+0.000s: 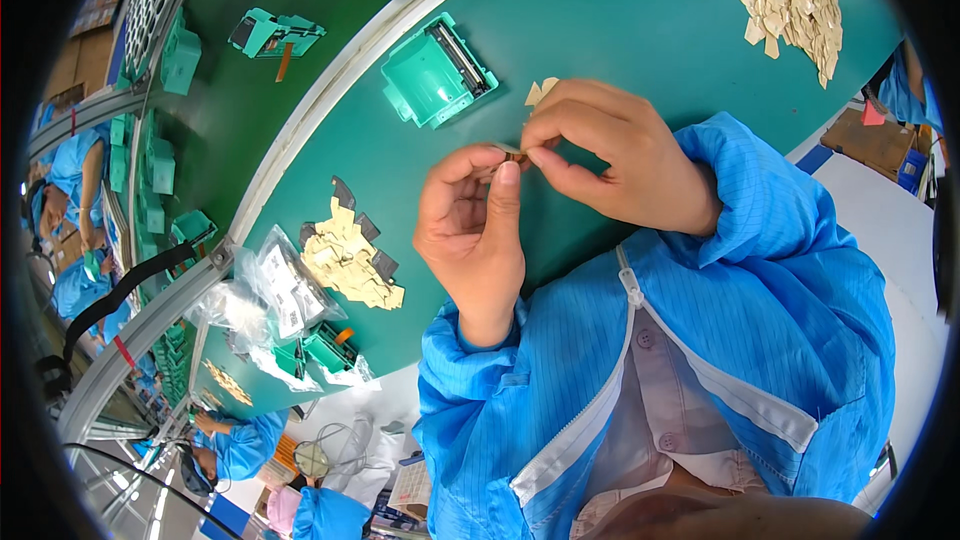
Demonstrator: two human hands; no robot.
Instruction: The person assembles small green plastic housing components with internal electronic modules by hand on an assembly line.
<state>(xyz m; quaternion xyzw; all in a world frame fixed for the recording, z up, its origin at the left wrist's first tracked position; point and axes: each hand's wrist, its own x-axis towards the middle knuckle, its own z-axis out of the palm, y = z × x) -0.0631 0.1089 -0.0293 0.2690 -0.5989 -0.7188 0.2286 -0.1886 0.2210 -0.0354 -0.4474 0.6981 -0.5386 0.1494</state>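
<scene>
Over the green worktable, my left hand (470, 225) is closed in a pinch, thumb against index finger, on a small thin brownish piece (513, 155). My right hand (625, 145) meets it from the right, thumb and index fingertip pinched at the same piece. Fingertips cover most of it, so its kind cannot be made out. Just beyond the hands sits a green plastic housing (425, 78), its hollow side up, with a black roller-like bar along its right edge. A few small beige pieces (540, 91) lie beside my right knuckles.
A heap of beige pieces (790, 0) lies far right; another pile (350, 258), with dark pieces, lies left. Clear plastic bags (283, 285) are near the table's left edge. Beyond a pale rail (330, 65), more green housings (275, 33) stand. Other people in blue work at left.
</scene>
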